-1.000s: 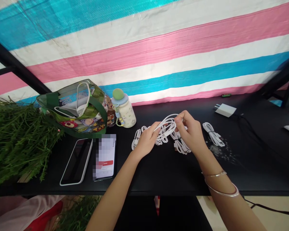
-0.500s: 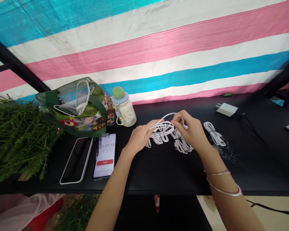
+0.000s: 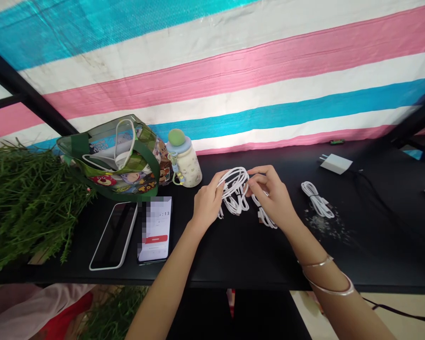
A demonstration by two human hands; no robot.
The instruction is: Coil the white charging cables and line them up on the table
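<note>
Left hand, right hand gripping white cable loops
Fingers closing around loops; separate coiled cable lying off to the right.

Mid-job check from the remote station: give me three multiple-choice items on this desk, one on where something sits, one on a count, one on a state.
1. Where is the white plug charger relative to the left hand and right hand?
A) Under the left hand
B) To the right of both, on the black table
C) Left of both

2. How many phones lie on the table?
A) One
B) Three
C) Two

3. What state is the screen of the white-cased phone in?
A) Dark
B) Lit
C) Covered by a cable

Answers:
1. B: the charger sits toward the table's far right, beyond the right hand.
2. C: the white-cased phone lies beside a second phone.
3. A: its screen shows black, while the second phone's is lit.
</note>
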